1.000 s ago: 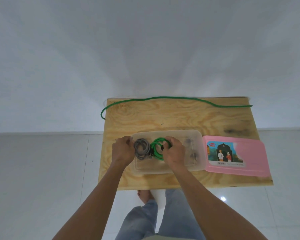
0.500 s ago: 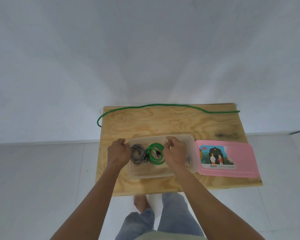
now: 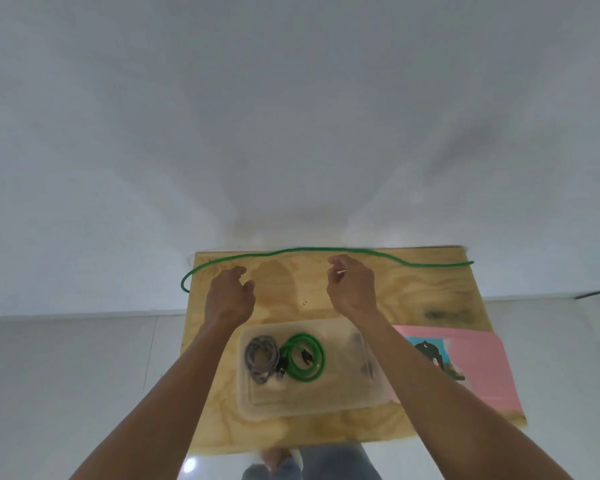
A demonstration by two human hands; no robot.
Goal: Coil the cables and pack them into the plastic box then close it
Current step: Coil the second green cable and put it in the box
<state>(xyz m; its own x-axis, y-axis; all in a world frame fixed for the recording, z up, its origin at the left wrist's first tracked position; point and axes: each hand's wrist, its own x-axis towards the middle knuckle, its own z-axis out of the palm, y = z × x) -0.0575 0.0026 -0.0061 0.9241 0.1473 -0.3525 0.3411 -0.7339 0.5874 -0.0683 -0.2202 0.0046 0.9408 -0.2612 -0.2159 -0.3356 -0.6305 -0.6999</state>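
Loose green cable (image 3: 326, 250) runs left-right; both hands (image 3: 230, 295) (image 3: 351, 285) hover, seemingly empty, loosely curled.

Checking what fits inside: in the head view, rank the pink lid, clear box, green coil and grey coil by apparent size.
1. Clear box
2. Pink lid, arm hides part, so close to the box
3. Green coil
4. Grey coil, slightly smaller

Bare, matt plywood table (image 3: 413, 289) with visible grain and dark stains. Translucent, frosted plastic box (image 3: 312, 407). Smooth pink plastic lid (image 3: 482, 368) bearing a printed paper label (image 3: 430, 355). Smooth green-sheathed loose cable (image 3: 326, 250); braided-looking grey coil (image 3: 261, 358). Glossy floor tiles (image 3: 84, 375).
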